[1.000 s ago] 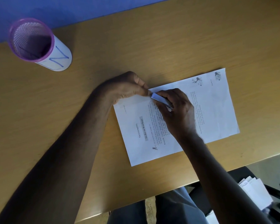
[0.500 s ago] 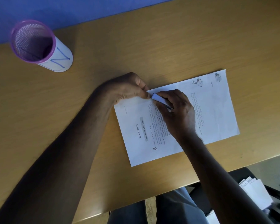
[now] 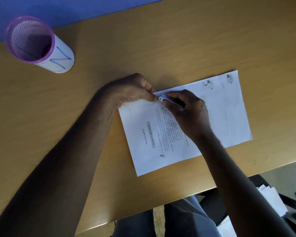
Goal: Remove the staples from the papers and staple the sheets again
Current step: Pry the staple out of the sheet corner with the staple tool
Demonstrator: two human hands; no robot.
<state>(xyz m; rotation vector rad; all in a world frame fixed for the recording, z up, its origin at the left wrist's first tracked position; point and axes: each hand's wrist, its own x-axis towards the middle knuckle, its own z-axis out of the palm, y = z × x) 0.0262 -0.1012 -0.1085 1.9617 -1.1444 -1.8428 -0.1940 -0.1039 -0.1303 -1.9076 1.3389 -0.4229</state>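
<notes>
On a wooden desk [image 3: 178, 40], a person works with both hands at the far edge of a set of printed papers [image 3: 143, 142], which lie flat and slightly askew near the desk's front edge, the top sheet headed "Transcripts". The left hand [image 3: 132, 91], its fingers curled, pins the papers' far edge with thumb and fingertips, close to one corner. The right hand [image 3: 186, 113] rests across the middle of the top sheet and grips a small white-and-blue tool [image 3: 162, 97] between thumb and curled fingers. The tool's tip sits at the papers' edge, just beside the left thumb; whether the two touch cannot be told. Toward the desk's far left corner stands a purple-rimmed mesh cup [image 3: 41, 45], wrapped in white and marked with a blue letter N, well apart from the papers. A blue surface [image 3: 92, 9] runs beyond the desk's far edge. Below the front edge are the person's grey trousers [image 3: 186, 219] and, at lower right, more white sheets [image 3: 270, 200] lying on a dark seat [image 3: 210, 207].
</notes>
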